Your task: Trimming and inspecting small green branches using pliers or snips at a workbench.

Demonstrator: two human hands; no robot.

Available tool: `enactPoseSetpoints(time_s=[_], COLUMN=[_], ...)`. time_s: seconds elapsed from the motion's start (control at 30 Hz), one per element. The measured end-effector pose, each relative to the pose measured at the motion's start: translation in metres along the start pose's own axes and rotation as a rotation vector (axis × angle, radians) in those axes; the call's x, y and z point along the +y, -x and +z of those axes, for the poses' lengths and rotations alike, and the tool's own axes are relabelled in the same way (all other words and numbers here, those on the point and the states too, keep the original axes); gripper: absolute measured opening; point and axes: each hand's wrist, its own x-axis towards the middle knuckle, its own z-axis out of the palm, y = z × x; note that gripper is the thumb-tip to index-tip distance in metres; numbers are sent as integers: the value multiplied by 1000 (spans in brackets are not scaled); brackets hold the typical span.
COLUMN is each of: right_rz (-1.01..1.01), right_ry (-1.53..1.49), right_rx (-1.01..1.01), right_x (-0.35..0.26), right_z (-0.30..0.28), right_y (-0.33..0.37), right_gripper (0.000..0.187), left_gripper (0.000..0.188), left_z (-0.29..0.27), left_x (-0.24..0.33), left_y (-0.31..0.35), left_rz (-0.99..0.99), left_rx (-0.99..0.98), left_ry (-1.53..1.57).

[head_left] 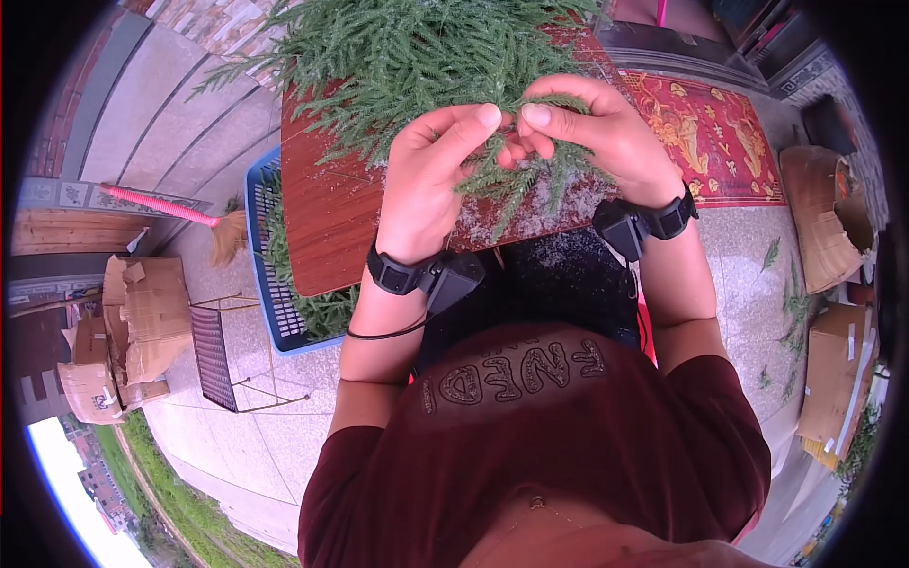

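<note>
My left hand [440, 156] and my right hand [606, 123] meet over the near edge of a reddish-brown table [327, 222]. Both are closed, thumbs and fingertips pinching a green artificial-looking sprig [516, 185] between them. Its needled fronds hang below my fingers, and part of it is hidden behind them. A large heap of similar green branches [417, 57] covers the far part of the table, just beyond my hands. Small whitish bits [540, 204] are scattered on the tabletop under the sprig.
A blue plastic basket [270, 303] with more greenery stands left of the table. Beyond it are a pink-handled broom [166, 205], a small metal-framed rack [216, 355] and cardboard boxes [156, 317]. To the right lie a red patterned mat [710, 142], loose sprigs [793, 308] and more cartons [833, 364].
</note>
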Motion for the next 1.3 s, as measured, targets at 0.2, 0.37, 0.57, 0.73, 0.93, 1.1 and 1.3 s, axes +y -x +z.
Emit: enactPoseSetpoints(time_s=[0.2,0.37,0.57,0.73,0.93,1.1,1.3], right_rz=[114,132,97,120,130,106,122], right_ry=[14,-34,-206,-91,-162,-29,891], right_rx=[74,79,128,112,71,331,9], right_x=[-7,-4,1,6,13,19,46], right_z=[2,-5,-11,-9,-8,3,-1], right_y=[-3,-6,-9,-12,-16,-24,-21], right_gripper=[22,25,23,22,20,23,26], left_gripper=[15,15,17,19,20,19,10], left_z=[-1,-4,-7,-17,-26,-26,-36], left_x=[-8,-16,-20,-19,-14,-3,11], left_y=[1,-4,-10,-17,-15,-14,-16], left_rz=[213,178,92,-89,-33,14,214], left_rx=[-48,-96,-84,-231,-188,-82,131], left_ry=[-283,-278,11,260,228,176,270])
